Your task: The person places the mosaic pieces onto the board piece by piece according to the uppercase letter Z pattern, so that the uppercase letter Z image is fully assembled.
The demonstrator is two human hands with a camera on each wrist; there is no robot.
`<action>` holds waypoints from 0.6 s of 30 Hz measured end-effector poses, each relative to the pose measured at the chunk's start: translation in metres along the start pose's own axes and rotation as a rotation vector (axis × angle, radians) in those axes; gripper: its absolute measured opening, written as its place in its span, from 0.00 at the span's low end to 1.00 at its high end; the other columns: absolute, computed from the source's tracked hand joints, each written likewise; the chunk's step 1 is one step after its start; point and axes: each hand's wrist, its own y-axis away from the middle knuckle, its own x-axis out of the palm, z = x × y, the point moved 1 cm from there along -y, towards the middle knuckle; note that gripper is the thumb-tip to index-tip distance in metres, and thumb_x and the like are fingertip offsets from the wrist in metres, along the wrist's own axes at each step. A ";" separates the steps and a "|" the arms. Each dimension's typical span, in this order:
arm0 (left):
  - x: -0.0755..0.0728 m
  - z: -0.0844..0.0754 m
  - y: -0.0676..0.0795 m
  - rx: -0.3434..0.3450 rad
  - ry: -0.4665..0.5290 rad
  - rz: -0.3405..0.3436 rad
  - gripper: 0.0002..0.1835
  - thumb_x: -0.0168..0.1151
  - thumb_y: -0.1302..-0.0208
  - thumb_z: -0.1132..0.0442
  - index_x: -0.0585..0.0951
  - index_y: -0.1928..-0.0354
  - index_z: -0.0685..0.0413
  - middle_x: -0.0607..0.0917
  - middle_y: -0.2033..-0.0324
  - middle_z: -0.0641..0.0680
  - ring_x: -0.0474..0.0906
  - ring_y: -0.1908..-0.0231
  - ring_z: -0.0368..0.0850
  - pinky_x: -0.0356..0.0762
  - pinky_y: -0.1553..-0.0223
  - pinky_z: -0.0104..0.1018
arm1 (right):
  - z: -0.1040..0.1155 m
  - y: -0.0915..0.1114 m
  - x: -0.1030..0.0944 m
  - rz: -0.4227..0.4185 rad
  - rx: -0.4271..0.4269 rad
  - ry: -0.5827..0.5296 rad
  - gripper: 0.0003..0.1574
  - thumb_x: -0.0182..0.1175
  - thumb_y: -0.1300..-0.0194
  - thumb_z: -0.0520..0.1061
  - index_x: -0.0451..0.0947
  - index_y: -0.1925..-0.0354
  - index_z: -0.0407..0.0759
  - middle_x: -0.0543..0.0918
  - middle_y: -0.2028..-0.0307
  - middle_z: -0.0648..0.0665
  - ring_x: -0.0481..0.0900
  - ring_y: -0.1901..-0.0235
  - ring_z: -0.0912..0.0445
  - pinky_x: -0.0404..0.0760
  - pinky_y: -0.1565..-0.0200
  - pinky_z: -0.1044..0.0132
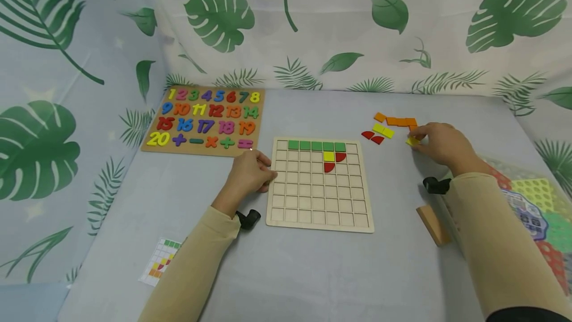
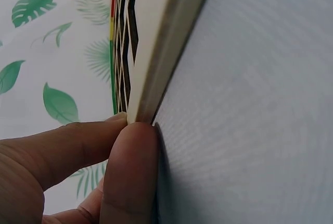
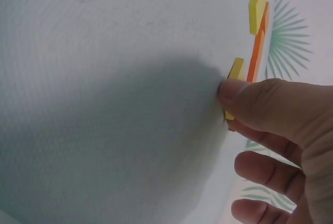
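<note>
A wooden grid board [image 1: 319,217] lies mid-table with a row of green square tiles [image 1: 316,146], one yellow tile [image 1: 328,156] and two red quarter-round tiles [image 1: 329,167] in its cells. At its left edge, my left hand [image 1: 248,175] pinches the rim between thumb [image 2: 130,166] and forefinger. Off to the right, my right hand [image 1: 442,145] pinches a yellow square tile [image 3: 235,70] between thumb and forefinger, close to the tabletop. Beside it lie several orange tiles [image 1: 397,121], a pair of yellow tiles [image 1: 383,130] and two red quarter-round tiles [image 1: 377,139].
A number board [image 1: 203,123] stands at the back left. A pattern card [image 1: 158,262] lies partly under the left forearm. To the right are a wooden block [image 1: 433,226] and a clear package with coloured dotted sheets [image 1: 532,198], partly hidden by the right arm.
</note>
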 end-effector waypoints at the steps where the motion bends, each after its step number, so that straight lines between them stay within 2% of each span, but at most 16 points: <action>1: 0.000 0.000 0.000 -0.003 0.001 0.000 0.15 0.75 0.39 0.66 0.81 0.53 0.60 0.86 0.68 0.56 0.81 0.81 0.39 0.87 0.77 0.31 | 0.000 0.000 0.000 0.001 -0.002 -0.005 0.25 0.65 0.32 0.42 0.79 0.40 0.32 0.82 0.50 0.27 0.74 0.53 0.36 0.80 0.53 0.41; 7: -0.001 0.000 0.001 0.000 -0.006 0.009 0.16 0.74 0.39 0.66 0.81 0.52 0.61 0.86 0.67 0.56 0.81 0.80 0.39 0.87 0.76 0.32 | 0.005 0.001 -0.002 -0.009 -0.029 -0.032 0.23 0.64 0.33 0.40 0.80 0.42 0.31 0.84 0.50 0.27 0.76 0.53 0.37 0.80 0.53 0.41; 14: -0.003 -0.001 0.002 0.002 -0.016 0.012 0.16 0.74 0.38 0.66 0.81 0.50 0.61 0.87 0.66 0.57 0.82 0.80 0.39 0.86 0.77 0.31 | 0.016 -0.002 -0.001 -0.017 -0.018 -0.102 0.24 0.61 0.31 0.40 0.79 0.39 0.33 0.80 0.44 0.25 0.72 0.46 0.33 0.76 0.43 0.33; 18: -0.001 -0.001 0.001 0.005 -0.014 0.019 0.16 0.74 0.38 0.66 0.81 0.51 0.61 0.87 0.67 0.57 0.82 0.81 0.39 0.86 0.77 0.30 | 0.025 0.000 0.002 -0.035 -0.027 -0.170 0.24 0.60 0.31 0.40 0.79 0.38 0.34 0.79 0.42 0.26 0.72 0.48 0.34 0.78 0.47 0.38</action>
